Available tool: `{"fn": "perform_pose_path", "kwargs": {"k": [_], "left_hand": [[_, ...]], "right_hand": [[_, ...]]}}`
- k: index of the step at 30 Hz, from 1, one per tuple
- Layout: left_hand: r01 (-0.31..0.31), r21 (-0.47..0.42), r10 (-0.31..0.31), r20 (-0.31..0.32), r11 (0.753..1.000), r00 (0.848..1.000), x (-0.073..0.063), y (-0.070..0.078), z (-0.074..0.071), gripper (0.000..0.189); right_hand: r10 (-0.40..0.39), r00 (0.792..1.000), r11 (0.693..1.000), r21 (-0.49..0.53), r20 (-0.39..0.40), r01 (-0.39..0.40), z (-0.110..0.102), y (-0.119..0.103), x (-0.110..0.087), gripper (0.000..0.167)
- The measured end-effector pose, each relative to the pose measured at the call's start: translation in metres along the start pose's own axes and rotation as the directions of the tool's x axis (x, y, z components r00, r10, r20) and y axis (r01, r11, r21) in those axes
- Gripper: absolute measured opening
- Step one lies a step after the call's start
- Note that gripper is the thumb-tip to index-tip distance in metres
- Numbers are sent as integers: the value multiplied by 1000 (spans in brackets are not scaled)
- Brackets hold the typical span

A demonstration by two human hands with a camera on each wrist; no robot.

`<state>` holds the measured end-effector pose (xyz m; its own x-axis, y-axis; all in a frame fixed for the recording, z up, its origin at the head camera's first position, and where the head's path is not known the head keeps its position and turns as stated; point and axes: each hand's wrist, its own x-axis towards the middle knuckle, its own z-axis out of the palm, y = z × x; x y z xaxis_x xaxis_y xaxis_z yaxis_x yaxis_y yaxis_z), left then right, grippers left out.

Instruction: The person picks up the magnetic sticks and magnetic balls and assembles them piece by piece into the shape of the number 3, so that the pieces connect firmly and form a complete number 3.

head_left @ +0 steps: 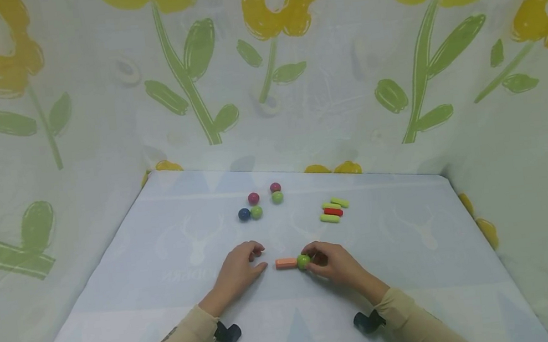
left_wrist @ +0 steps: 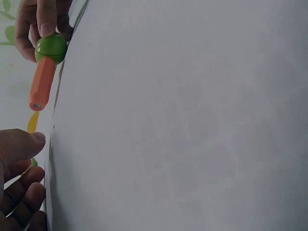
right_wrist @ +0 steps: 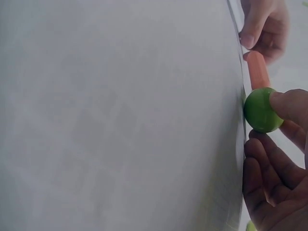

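Observation:
Between thumb and fingers, my right hand (head_left: 335,261) pinches a glossy green ball (head_left: 303,261). An orange faceted stick (head_left: 286,263) runs from the ball toward the left, its end against the ball. In the right wrist view the thumb presses on the green ball (right_wrist: 263,109), and the orange stick (right_wrist: 258,70) extends beyond it. My left hand (head_left: 241,268) holds nothing; its thumb and fingers are parted, just left of the stick's free end. That end shows a small hole in the left wrist view, on the orange stick (left_wrist: 42,84) above the left hand (left_wrist: 19,178).
Farther back on the white table (head_left: 166,294) lie a dark blue ball (head_left: 244,214), two green balls (head_left: 256,212) and two dark red balls (head_left: 254,198). Right of them, a red stick (head_left: 333,211) lies among yellow-green sticks (head_left: 330,218). Flower-patterned cloth (head_left: 322,104) surrounds the table.

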<state>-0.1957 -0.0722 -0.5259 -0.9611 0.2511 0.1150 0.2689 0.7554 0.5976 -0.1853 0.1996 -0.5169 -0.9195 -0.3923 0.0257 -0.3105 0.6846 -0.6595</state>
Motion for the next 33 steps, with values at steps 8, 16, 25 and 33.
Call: {"fn": "perform_pose_path", "kwargs": {"k": [8,16,25,33], "left_hand": [[25,85,-14,-128,996,992,10,-17,-7,32],[97,66,-86,-163,993,983,25,-27,-14,34],[138,15,-134,-157,990,979,50,-38,-20,48],[150,-35,-154,-163,988,975,67,-42,-23,51]], "right_hand": [[-3,1000,1000,18,4,3,0,1,0,23],[6,1000,999,36,14,-7,1,1,0,22],[-5,1000,999,40,5,5,2,2,1,23],[-9,1000,999,44,4,8,1,2,0,23]]}}
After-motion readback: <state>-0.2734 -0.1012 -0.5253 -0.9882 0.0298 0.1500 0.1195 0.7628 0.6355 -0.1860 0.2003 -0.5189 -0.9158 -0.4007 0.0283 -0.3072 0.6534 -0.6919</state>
